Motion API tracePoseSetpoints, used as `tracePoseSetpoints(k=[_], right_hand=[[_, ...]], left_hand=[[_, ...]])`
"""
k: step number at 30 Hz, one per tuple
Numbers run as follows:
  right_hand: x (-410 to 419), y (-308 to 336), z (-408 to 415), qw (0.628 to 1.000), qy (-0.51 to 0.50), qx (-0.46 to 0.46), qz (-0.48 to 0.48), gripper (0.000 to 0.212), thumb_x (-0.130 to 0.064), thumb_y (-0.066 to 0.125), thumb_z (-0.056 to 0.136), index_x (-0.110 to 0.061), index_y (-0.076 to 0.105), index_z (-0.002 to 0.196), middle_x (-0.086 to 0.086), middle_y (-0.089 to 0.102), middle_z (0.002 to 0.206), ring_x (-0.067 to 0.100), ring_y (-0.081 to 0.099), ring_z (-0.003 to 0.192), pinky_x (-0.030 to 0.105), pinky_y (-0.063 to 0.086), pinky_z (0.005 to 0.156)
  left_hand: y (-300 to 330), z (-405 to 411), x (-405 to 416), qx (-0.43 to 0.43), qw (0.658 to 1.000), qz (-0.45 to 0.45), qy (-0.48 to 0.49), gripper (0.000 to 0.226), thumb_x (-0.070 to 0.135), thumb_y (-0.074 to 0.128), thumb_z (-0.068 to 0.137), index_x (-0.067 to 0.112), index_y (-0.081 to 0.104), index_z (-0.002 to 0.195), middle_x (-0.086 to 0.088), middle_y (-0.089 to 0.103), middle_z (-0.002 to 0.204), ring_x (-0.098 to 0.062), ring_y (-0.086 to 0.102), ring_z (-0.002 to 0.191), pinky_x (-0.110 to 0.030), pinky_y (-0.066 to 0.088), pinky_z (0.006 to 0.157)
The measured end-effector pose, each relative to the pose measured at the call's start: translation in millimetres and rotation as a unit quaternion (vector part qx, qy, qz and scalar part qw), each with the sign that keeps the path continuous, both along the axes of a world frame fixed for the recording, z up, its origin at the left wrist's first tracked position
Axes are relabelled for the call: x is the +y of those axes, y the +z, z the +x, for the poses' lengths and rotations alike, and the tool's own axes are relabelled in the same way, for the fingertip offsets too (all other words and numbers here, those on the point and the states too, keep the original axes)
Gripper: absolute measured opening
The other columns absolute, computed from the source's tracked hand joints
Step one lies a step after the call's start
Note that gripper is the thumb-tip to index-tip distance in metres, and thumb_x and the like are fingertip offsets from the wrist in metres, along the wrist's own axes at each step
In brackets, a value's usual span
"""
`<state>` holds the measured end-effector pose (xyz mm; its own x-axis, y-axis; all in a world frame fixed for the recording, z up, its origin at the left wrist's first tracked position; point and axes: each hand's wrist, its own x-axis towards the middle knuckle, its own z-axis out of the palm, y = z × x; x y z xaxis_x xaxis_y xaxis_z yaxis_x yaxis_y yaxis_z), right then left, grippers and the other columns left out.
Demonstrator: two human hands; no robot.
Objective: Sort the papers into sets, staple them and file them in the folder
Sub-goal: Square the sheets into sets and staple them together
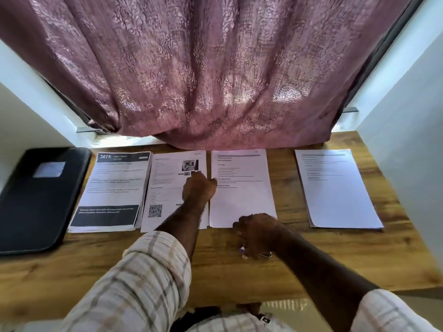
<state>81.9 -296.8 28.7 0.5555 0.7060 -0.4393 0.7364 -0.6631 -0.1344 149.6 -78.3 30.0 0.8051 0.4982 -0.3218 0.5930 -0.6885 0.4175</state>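
1. Nearest to me, both my arms reach out over the wooden table (335,259), the plaid sleeves (143,279) pushed up at the forearms.
2. My right hand (257,234) rests on the table at the near edge of the third paper pile (242,188), fingers curled down toward that edge. A small metal-and-white object (268,254), too hidden to name, shows under the hand; I cannot tell whether my fingers grip it.
3. My left hand (199,189) lies farther out, fingers curled in, knuckles on the right side of the second pile (167,188), the one with a QR code and small photos. The thumb tip touches the left edge of the third pile.
4. Left of that sits the first pile (112,188), a thicker stack topped by a sheet headed "3675" with a dark band near its bottom.
5. The black folder (40,200) lies closed at the far left, just beside that stack.
6. A fourth pile (335,188) lies well apart on the right.
7. At the far edge, a mauve curtain (215,68) hangs down to the table.
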Motion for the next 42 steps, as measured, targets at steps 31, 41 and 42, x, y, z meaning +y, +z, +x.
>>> tracePoseSetpoints(k=[31, 41, 42], right_hand=[[-26, 22, 102, 0.839, -0.511, 0.036, 0.182, 0.022, -0.025, 0.068, 0.083, -0.006, 0.066, 0.095, 0.010, 0.070, 0.094, 0.027, 0.068, 0.080, 0.036, 0.060, 0.066], [-24, 14, 117, 0.682, -0.654, 0.189, 0.268, 0.026, -0.035, 0.072, 0.090, -0.013, 0.061, 0.087, 0.002, 0.064, 0.084, 0.022, 0.065, 0.077, 0.033, 0.057, 0.069], [-25, 13, 118, 0.662, -0.665, 0.209, 0.275, 0.028, -0.036, 0.075, 0.087, -0.011, 0.063, 0.092, 0.005, 0.067, 0.088, 0.023, 0.067, 0.081, 0.033, 0.056, 0.068]], left_hand=[[4, 17, -19, 0.037, 0.998, -0.017, -0.053, 0.049, 0.051, 0.071, 0.096, 0.012, 0.065, 0.126, -0.010, 0.072, 0.127, -0.033, 0.070, 0.113, -0.042, 0.057, 0.094], [7, 13, -26, 0.042, 0.995, -0.053, -0.069, 0.040, 0.037, 0.071, 0.098, 0.015, 0.064, 0.131, -0.011, 0.071, 0.129, -0.033, 0.071, 0.110, -0.042, 0.062, 0.093], [7, 12, -27, 0.043, 0.995, -0.055, -0.069, 0.040, 0.037, 0.071, 0.098, 0.015, 0.064, 0.131, -0.011, 0.071, 0.129, -0.033, 0.071, 0.110, -0.042, 0.061, 0.093]])
